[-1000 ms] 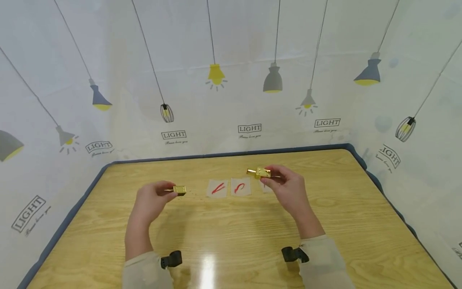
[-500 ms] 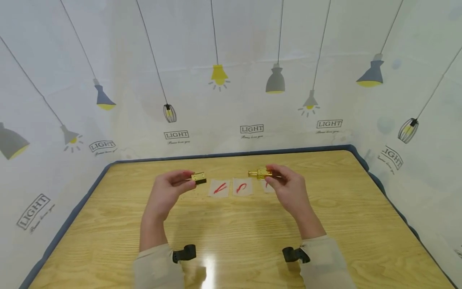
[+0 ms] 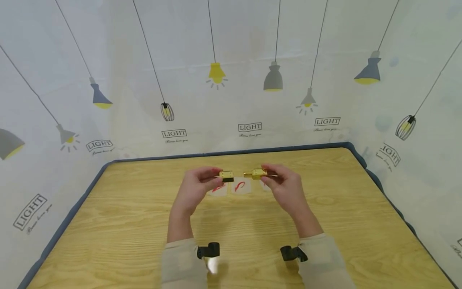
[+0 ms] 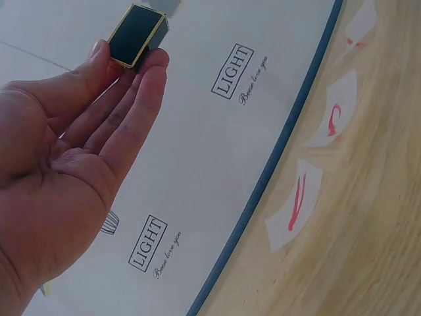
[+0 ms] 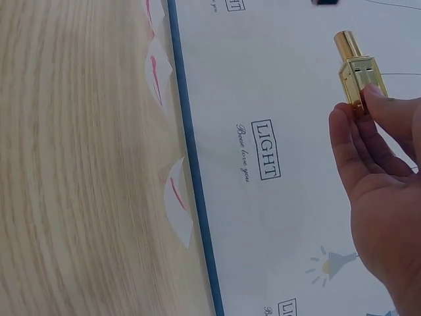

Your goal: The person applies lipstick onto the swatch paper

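Note:
My left hand pinches a gold and black lipstick cap between thumb and fingers, raised over the far half of the table. The left wrist view shows a dark, gold-edged rectangular face on the cap. Opposite it, my right hand holds the gold lipstick by its boxy base. Its narrower gold tube points left toward the cap, with a small gap between them. In the right wrist view the lipstick rises from the fingertips, tube end up.
On the wooden table three white paper pieces lie in a row, including the middle paper; red strokes mark them. A blue padded edge borders the table, and a white curtain printed with lamps stands behind it.
My left hand has carried the cap to the right, from the far left to close beside the lipstick, covering part of the left paper. The right hand has stayed nearly in place.

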`<action>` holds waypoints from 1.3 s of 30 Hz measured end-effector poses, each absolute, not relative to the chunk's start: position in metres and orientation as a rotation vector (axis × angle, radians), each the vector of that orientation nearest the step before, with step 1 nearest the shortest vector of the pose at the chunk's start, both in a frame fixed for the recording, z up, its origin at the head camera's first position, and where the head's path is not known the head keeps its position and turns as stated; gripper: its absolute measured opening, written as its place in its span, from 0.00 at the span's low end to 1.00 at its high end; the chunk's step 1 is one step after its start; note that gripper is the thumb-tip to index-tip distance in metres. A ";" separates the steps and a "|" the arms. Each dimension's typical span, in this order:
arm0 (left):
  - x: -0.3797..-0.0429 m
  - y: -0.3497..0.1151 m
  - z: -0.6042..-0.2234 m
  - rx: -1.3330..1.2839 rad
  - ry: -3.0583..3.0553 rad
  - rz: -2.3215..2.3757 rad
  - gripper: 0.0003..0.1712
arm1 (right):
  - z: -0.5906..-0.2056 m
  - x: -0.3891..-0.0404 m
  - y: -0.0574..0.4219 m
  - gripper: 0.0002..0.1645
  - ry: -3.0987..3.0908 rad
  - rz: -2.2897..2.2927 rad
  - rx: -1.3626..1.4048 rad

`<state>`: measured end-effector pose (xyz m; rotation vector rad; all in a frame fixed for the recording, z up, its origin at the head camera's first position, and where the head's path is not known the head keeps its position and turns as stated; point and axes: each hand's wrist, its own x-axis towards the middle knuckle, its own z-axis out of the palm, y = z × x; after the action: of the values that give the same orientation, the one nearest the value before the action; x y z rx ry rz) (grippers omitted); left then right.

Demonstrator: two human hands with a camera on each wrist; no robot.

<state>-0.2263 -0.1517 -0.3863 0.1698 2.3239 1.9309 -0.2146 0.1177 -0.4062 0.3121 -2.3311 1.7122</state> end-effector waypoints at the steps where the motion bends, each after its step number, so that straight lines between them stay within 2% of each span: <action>1: -0.227 -0.148 -0.386 0.180 2.303 1.944 0.20 | -0.406 -0.214 0.117 0.21 -2.330 1.721 0.315; 9: -0.230 -0.135 -0.386 0.249 2.253 1.969 0.20 | -0.406 -0.215 0.112 0.20 -2.339 1.701 0.327; 39: -0.225 -0.134 -0.388 0.220 2.240 1.959 0.20 | -0.411 -0.212 0.116 0.21 -2.333 1.741 0.347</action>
<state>-0.2252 -0.1341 -0.3877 0.2201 2.2401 1.9588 -0.2125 0.1155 -0.4112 0.3474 -2.3330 1.7409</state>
